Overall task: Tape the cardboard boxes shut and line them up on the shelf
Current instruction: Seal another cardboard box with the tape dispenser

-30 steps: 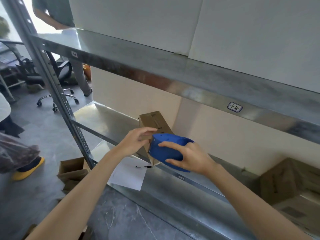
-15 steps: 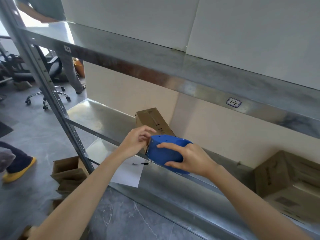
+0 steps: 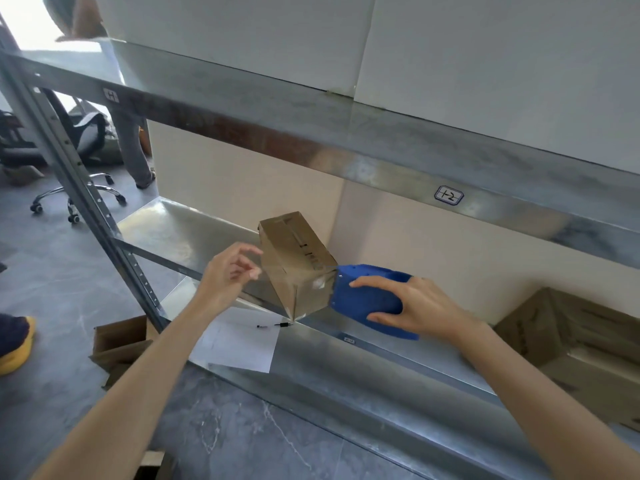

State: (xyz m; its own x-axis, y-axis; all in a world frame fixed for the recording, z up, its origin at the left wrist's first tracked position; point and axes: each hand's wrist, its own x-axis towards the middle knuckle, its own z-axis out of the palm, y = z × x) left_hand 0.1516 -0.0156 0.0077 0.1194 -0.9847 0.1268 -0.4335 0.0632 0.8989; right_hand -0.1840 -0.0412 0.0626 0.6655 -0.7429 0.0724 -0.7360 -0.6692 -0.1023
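Brown cardboard box (image 3: 294,261) sits on the middle metal shelf (image 3: 194,230), turned at an angle so that one lower corner reaches the shelf's front edge. To its right we see our right hand (image 3: 415,306), its grip curled firmly round a blue tape dispenser (image 3: 367,299). The dispenser's front end touches the near end of the box, where a shiny patch of clear tape (image 3: 318,282) shows. Our left hand (image 3: 228,275) hovers just beside the box's left face. Its grip is loose, with the fingers half curled round nothing, and we cannot tell whether a fingertip touches the cardboard.

On the lower shelf (image 3: 346,375) beneath lies a white sheet of paper (image 3: 239,344) with a black pen (image 3: 273,325) at its far edge. More cardboard cartons (image 3: 571,341) rest at the lower right. Overhead runs an upper shelf (image 3: 381,147) with a small label (image 3: 449,195) on its front. At the left, on the grey floor (image 3: 52,289), are an open carton (image 3: 117,341), an office chair (image 3: 79,195) and another person's legs (image 3: 133,150).
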